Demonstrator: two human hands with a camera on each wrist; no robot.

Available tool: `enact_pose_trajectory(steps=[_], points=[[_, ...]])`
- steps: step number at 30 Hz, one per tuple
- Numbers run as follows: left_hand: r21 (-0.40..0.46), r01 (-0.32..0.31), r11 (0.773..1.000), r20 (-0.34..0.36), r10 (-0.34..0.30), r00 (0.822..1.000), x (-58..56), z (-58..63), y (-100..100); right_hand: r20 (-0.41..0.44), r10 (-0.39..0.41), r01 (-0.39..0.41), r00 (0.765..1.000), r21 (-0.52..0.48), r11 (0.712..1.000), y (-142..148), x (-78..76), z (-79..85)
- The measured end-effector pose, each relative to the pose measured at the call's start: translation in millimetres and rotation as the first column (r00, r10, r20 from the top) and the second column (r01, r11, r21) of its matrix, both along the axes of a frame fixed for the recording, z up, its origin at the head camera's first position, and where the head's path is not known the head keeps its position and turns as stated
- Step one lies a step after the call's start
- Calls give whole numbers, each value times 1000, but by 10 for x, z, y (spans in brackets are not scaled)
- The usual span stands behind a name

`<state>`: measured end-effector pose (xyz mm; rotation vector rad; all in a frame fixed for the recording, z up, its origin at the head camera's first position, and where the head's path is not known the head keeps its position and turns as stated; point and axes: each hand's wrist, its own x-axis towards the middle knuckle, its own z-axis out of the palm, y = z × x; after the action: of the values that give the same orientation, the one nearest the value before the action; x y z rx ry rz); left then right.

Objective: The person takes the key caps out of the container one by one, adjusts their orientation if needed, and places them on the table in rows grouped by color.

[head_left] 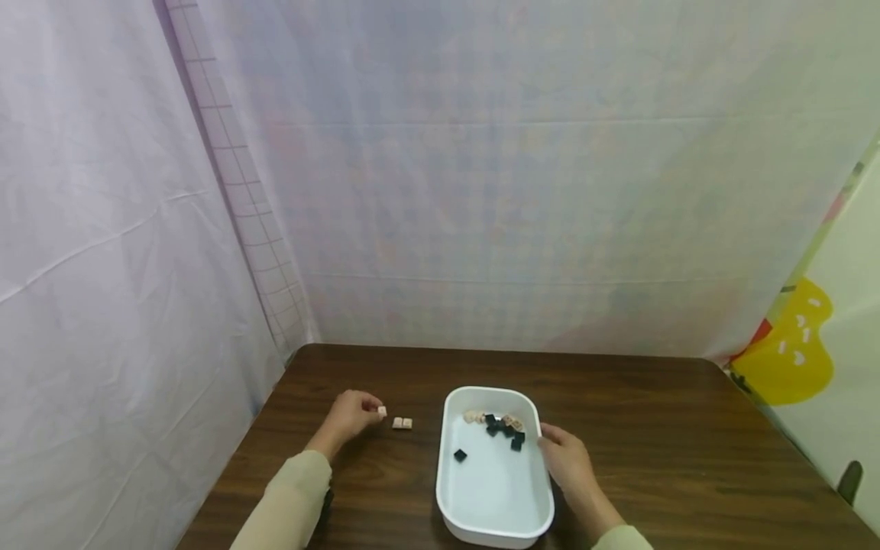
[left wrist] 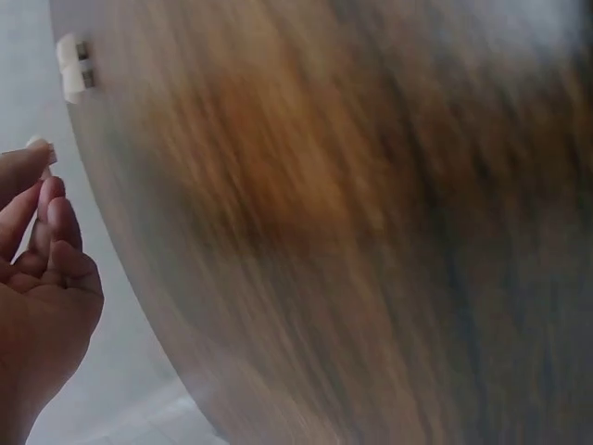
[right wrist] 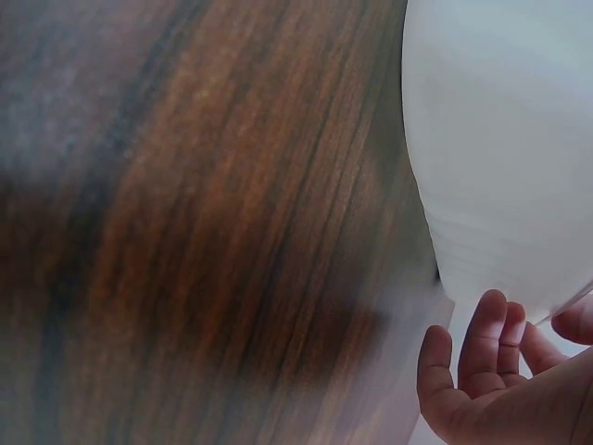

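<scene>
My left hand (head_left: 352, 413) pinches a small cream square piece (head_left: 382, 411) between thumb and fingertips, left of the tray. Two similar cream pieces (head_left: 402, 423) sit side by side on the table, just right of that hand; in the left wrist view these pieces (left wrist: 74, 68) show dark patches on one side. A white rectangular tray (head_left: 450, 496) stands in front of me. My right hand (head_left: 567, 458) grips its right side, thumb at the rim and fingers against the outer wall (right wrist: 505, 176). Inside, several black square pieces (head_left: 507, 430) and cream pieces (head_left: 514, 423) cluster toward the far end.
One black piece (head_left: 460, 455) lies apart near the tray's left wall. All this is on a dark wood-grain table (head_left: 653, 428). Pale curtains (head_left: 509, 191) hang behind and to the left, and a yellow shape (head_left: 791, 359) is at the right.
</scene>
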<state>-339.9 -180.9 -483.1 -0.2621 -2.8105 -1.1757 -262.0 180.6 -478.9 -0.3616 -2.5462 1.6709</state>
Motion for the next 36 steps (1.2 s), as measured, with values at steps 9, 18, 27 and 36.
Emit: enact_pose_trajectory(steps=[9,18,27,36], points=[[-101,81,992,-11,-83,996,-2,-103,14,4,4,-4,1000,1,1000,-5,2,1],[-108,84,991,12,-83,996,-10,-136,61,16,3,-3,1000,1,1000,-2,1,2],[-67,88,994,18,-87,996,-17,-141,71,10,0,0,1000,0,1000,6,2,5],[-65,45,997,-22,-47,999,-22,-72,108,7,6,-6,1000,3,1000,7,-3,0]])
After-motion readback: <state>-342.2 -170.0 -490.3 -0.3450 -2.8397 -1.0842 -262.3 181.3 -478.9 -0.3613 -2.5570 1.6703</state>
